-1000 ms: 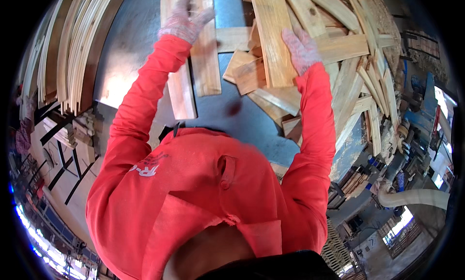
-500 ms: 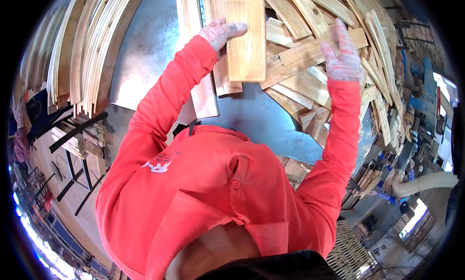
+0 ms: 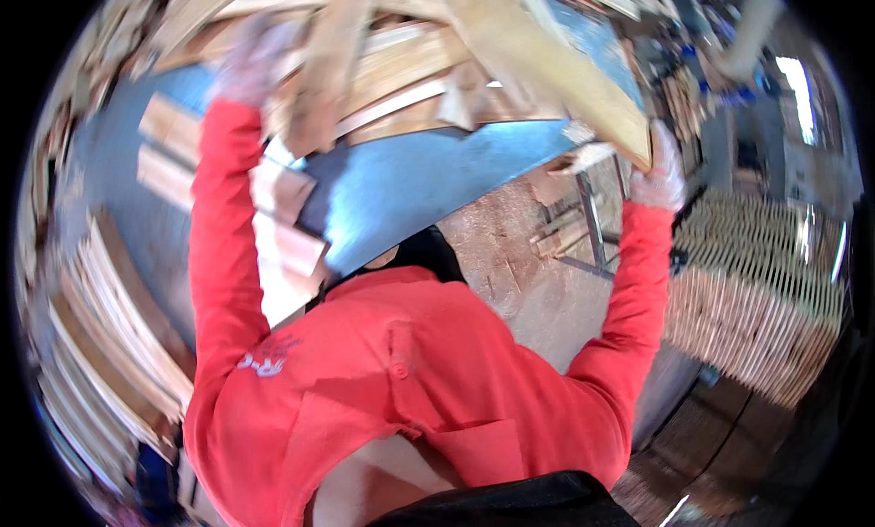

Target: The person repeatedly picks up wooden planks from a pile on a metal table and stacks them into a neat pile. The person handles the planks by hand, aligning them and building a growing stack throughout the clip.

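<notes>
My right hand, in a pale glove, grips the near end of a long wooden board that slants away to the upper left across the pile. Motion smears my gloved left hand, so its fingers do not show clearly. It is beside another board, which stands out over the pile and is also blurred; whether the hand touches it I cannot tell. Beneath both boards lie several loose wooden pieces in a jumble on a blue-grey metal tabletop.
Two short boards lie on the tabletop to the left. Stacked boards stand at the lower left. A large stack of thin slats stands at the right. Sawdust covers the floor beyond the table's near edge.
My view and body have turned to the right. My left hand has left the board it held and is now over the pile. My right hand, open before, now holds a long board's end.
</notes>
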Tool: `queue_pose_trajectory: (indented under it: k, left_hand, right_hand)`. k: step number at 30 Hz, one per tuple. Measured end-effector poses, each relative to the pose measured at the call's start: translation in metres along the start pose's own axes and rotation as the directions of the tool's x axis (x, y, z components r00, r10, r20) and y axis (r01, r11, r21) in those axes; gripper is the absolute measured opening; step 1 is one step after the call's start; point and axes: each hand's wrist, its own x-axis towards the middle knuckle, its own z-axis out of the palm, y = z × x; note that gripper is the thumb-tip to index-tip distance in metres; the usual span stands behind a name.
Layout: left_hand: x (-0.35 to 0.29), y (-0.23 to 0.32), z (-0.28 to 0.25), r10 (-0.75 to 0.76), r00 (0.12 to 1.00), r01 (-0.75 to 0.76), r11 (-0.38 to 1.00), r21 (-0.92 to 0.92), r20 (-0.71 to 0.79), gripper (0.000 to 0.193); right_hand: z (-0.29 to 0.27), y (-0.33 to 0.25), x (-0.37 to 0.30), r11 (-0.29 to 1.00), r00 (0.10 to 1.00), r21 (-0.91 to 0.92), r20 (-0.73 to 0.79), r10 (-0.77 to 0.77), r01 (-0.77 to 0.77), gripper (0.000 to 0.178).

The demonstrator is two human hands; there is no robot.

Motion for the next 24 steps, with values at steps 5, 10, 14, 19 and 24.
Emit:
queue_pose_trajectory:
  k: [5,10,14,19,24]
  left_hand:
    - [0.039,-0.033,0.005,-0.257,0.927,0.277,0.960,0.037,-0.272,0.052]
    - [0.085,-0.046,0.036,-0.472,0.748,0.523,0.852,-0.024,-0.467,0.052]
    - [0.122,-0.060,0.062,-0.577,0.603,0.637,0.764,-0.103,-0.550,0.053]
    - [0.163,-0.069,0.088,-0.668,0.473,0.712,0.674,-0.197,-0.575,0.054]
    - [0.130,-0.079,0.106,-0.713,0.385,0.667,0.654,-0.357,-0.587,0.056]
  right_hand:
    - [0.042,0.138,-0.147,0.274,0.263,-0.193,0.083,0.961,-0.942,0.056]
    - [0.190,0.289,-0.195,-0.074,-0.095,-0.076,0.338,0.936,-0.994,0.049]
    - [0.359,0.399,-0.231,-0.006,-0.069,-0.144,0.435,0.898,-0.990,0.043]
    - [0.484,0.471,-0.204,-0.043,0.029,0.124,0.527,0.849,-0.991,0.045]
    - [0.479,0.461,-0.188,-0.160,-0.243,-0.191,0.579,0.778,-0.968,0.066]
